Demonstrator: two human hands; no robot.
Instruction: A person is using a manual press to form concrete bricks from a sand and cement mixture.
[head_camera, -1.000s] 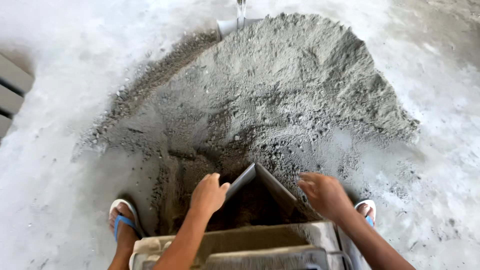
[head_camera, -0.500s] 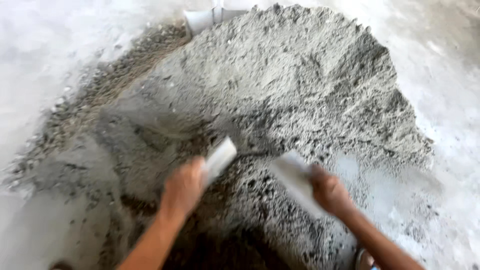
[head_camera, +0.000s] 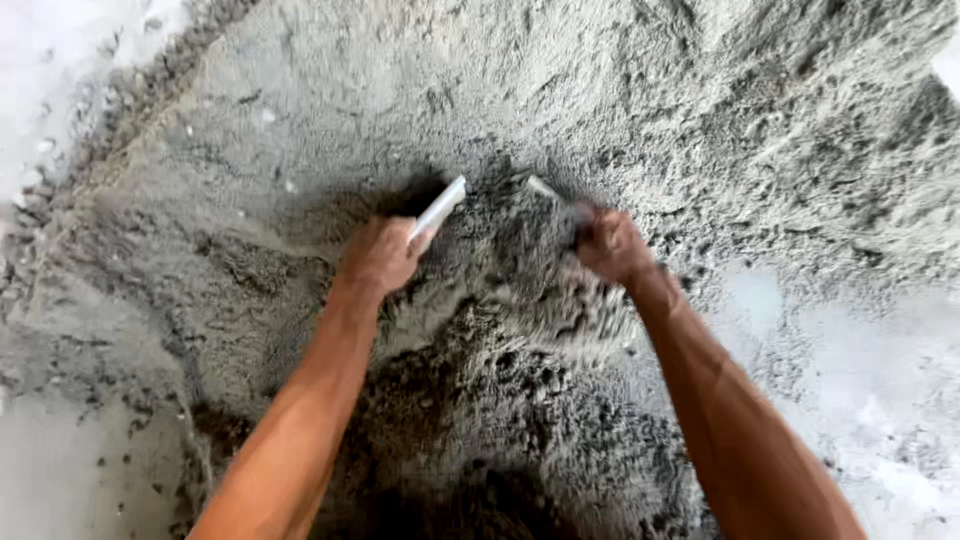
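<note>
Your left hand (head_camera: 378, 257) gripping a white container edge (head_camera: 440, 207) at its 1 o'clock, your right hand (head_camera: 610, 245) clenching the blurred opposite edge (head_camera: 545, 187) at 11 o'clock, grey sand-cement pile (head_camera: 600, 100) surrounding both, container body lying buried between your hands.

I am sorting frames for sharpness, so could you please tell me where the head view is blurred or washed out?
Head view: the right hand and the mix sliding below it are motion-smeared; the left hand and the pale flat piece in its grip look sharper; the floor at lower right is washed out; light is soft, shadows faint.
</note>
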